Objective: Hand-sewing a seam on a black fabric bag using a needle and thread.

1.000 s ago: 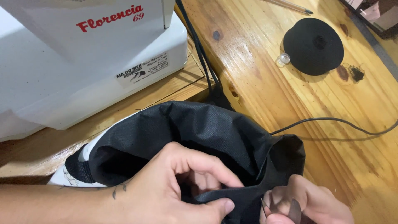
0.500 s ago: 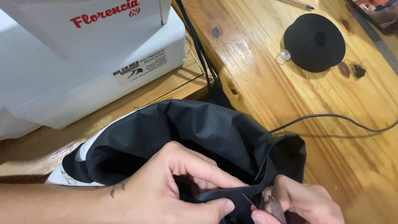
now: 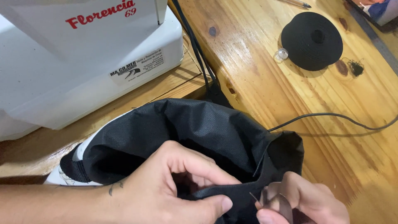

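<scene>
— What are the hands doing?

— The left hand (image 3: pixel 174 191) pinches a fold of the black cloth (image 3: pixel 199 132) between thumb and fingers, low in the middle of the view. The right hand (image 3: pixel 306 205) is closed around a small pair of metal snips (image 3: pixel 273 203), whose blades sit right at the cloth's edge, just beside the left thumb.

— So the hands are close together?

— Very close, nearly touching, with the cloth between them.

— Where does the cloth lie?

— It is bunched on the wooden table (image 3: pixel 265 83), in front of the white sewing machine (image 3: pixel 83 62), with some white fabric (image 3: pixel 62 176) under it at the left.

— Anything else on the table?

— A black roll of band (image 3: pixel 311 40) lies well apart at the upper right, with a small clear bobbin (image 3: pixel 281 54) just beside it. A black cable (image 3: pixel 331 118) runs across the wood toward the cloth.
</scene>
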